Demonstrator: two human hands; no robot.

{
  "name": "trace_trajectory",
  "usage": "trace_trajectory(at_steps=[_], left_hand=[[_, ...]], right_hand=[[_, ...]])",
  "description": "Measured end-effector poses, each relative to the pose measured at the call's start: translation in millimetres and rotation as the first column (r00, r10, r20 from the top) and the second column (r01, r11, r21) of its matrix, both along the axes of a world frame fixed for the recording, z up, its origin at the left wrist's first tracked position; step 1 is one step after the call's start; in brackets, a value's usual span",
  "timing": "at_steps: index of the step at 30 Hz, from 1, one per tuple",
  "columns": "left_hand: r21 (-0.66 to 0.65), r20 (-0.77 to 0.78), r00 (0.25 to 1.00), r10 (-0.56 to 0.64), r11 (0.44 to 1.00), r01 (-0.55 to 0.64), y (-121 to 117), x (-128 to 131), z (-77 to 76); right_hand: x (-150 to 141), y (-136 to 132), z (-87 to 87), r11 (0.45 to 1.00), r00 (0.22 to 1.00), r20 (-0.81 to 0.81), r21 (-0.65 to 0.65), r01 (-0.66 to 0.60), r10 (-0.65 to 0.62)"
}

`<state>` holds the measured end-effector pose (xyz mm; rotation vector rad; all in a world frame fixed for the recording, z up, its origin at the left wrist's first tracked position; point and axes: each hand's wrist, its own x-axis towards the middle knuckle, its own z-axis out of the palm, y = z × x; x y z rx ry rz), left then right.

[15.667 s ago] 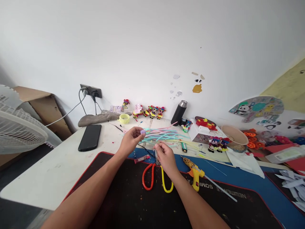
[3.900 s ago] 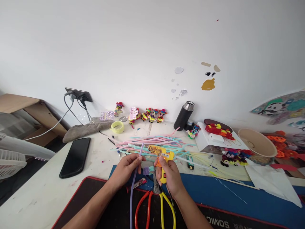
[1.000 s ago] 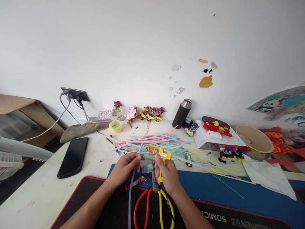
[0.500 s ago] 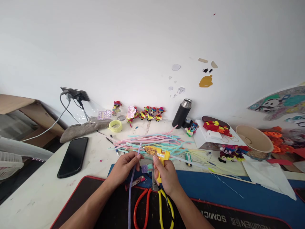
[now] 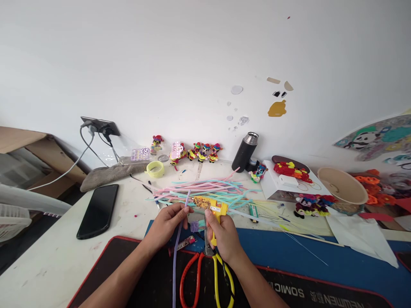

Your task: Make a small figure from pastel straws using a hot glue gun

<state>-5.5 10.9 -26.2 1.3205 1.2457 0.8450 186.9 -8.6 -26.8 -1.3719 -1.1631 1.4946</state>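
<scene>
My left hand (image 5: 170,222) pinches a long purple pipe cleaner (image 5: 176,261) near its upper end; the rest hangs down toward me. My right hand (image 5: 223,235) is wrapped round the handle of a yellow hot glue gun (image 5: 208,204). Its nozzle points left and sits at the top of the pipe cleaner; whether they touch I cannot tell. Below my hands lies a pair of scissors with one red handle (image 5: 182,280) and one yellow handle (image 5: 231,278). Between my hands rests a small purple and teal fuzzy piece (image 5: 196,226), beside a pink lighter-like stick (image 5: 186,244).
Pink, teal and yellow pipe cleaners (image 5: 205,187) lie beyond my hands. A phone (image 5: 97,211) and yellow tape roll (image 5: 155,169) are on the left. Several small figures (image 5: 204,153), a black flask (image 5: 244,152), a white box (image 5: 276,188) and a beige bowl (image 5: 342,184) stand farther back.
Almost nothing differs. The hands, the glue gun and the purple pipe cleaner hold nearly the same places, with only a very slight shift of the whole view.
</scene>
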Motion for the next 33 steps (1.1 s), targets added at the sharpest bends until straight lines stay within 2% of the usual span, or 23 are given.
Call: trace_trajectory(at_steps=[13,21,33], left_hand=[[0.010,0.007,1.000,-0.001,1.000,0.001,0.0,-1.3,-2.8],[0.025,0.003,1.000,0.002,1.000,-0.002,0.4,-2.2,-4.5],[0.047,0.001,1.000,0.002,0.999,-0.002,-0.9,-2.5,-1.9]], right_hand=[[0.5,0.0,0.8,1.000,1.000,-0.026,-0.006,0.016,-0.016],[1.7,-0.4,-5.5,1.000,1.000,0.004,0.014,-0.002,0.002],[-0.1,-1.3,-5.3,1.000,0.999,0.036,0.027,-0.012,0.011]])
